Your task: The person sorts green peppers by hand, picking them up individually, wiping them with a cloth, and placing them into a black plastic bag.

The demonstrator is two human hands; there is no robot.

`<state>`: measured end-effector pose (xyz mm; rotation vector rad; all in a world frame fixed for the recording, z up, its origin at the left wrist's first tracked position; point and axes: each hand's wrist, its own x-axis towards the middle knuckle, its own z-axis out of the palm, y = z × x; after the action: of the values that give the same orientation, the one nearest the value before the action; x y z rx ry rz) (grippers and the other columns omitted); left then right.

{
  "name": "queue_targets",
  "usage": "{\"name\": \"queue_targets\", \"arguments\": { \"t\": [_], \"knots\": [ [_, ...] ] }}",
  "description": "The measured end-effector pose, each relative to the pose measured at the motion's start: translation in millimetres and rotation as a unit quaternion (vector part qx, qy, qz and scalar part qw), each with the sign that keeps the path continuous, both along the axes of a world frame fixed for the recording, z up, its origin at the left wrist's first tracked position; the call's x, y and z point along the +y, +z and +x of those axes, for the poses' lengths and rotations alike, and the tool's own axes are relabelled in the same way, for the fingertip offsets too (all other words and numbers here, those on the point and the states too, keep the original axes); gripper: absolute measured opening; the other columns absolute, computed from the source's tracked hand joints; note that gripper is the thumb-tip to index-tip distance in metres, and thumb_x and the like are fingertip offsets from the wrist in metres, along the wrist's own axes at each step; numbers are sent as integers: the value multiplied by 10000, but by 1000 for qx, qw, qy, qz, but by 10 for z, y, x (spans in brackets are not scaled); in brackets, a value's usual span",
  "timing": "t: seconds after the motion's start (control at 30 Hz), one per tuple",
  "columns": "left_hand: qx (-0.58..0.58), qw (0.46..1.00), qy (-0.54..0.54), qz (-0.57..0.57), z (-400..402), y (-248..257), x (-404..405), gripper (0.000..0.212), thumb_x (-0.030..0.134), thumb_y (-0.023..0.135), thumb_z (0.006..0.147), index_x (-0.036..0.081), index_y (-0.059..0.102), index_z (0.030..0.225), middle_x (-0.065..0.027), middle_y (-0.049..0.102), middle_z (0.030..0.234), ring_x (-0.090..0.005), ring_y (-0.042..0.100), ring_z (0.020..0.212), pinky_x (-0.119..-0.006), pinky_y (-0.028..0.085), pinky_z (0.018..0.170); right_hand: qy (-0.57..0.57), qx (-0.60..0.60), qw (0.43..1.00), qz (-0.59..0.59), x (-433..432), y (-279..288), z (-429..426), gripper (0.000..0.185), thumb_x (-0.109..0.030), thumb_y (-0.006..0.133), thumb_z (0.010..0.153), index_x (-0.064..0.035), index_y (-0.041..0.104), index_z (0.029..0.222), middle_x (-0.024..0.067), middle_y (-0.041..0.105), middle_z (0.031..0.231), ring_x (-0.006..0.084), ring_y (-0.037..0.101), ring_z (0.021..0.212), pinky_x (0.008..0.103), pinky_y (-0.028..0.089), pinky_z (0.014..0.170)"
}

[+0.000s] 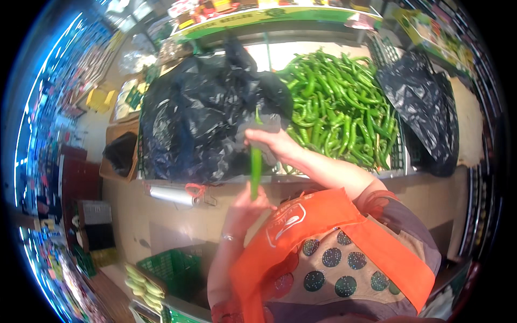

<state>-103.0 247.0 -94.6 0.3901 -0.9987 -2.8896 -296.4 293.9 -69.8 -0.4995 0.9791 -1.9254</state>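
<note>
A long green chili pepper (255, 165) is held upright in the picture, in front of a black plastic bag (190, 117). My right hand (268, 139) grips its upper part through a grey cloth (264, 122), the thumb lying across the pepper. The thin tip or stem pokes out above the cloth. Lower down, my left hand (248, 204) has its fingers around the pepper's other end; motion blurs this hand somewhat. Beyond my right forearm lies a large heap of green chili peppers (335, 105), right beside the black bag.
Another black bag (424, 109) drapes over the display's right side. A roll of clear plastic bags (171, 194) hangs at the stand's front edge. On the floor side stand a green plastic crate (169, 268) and pale green vegetables (144, 287). A cardboard box (117, 171) sits at left.
</note>
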Motion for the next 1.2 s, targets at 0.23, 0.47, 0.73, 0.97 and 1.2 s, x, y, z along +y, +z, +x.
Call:
{"name": "queue_targets", "arguments": {
  "t": [0.23, 0.47, 0.73, 0.97, 1.2],
  "knots": [
    [-112, 868, 5, -485, -727, 128, 325, 302, 271, 330, 970, 25, 496, 1028, -32, 541, 741, -108, 516, 744, -220, 393, 643, -129, -65, 987, 69, 584, -33, -472, 243, -266, 673, 785, -67, 589, 897, 3, 586, 789, 106, 549, 728, 255, 451, 672],
    [-155, 741, -67, -650, -1184, 254, 750, 289, 240, 448, 916, 4, 478, 1080, -42, 563, 722, -149, 572, 629, -268, 443, 568, -215, -96, 970, 56, 1058, -249, -664, 201, -220, 661, 802, -54, 594, 894, 0, 590, 794, 98, 539, 727, 249, 444, 660],
    [-223, 892, -188, -344, -1568, 160, 918, 252, 274, 451, 927, 72, 545, 1045, 73, 427, 590, -7, 321, 439, -162, 242, 396, 21, -196, 979, 51, 1802, -342, -912, 220, -243, 627, 817, -58, 603, 934, 45, 621, 864, 138, 591, 789, 276, 482, 694],
    [-223, 867, -248, -369, -1851, 225, 1282, 308, 302, 438, 935, 25, 529, 1033, 41, 424, 592, -30, 330, 421, -178, 288, 382, -87, -24, 996, -12, 2301, -484, -1425, 235, -272, 620, 817, -42, 613, 866, 35, 631, 819, 122, 584, 725, 254, 467, 674],
    [-257, 810, -169, -499, -2226, 337, 1130, 255, 283, 489, 912, 45, 550, 981, 56, 465, 633, -22, 367, 523, -181, 292, 453, -148, -45, 976, 153, 2994, -624, -1673, 315, -316, 636, 811, -36, 593, 948, 37, 625, 863, 124, 602, 752, 255, 490, 672]
  ]
}}
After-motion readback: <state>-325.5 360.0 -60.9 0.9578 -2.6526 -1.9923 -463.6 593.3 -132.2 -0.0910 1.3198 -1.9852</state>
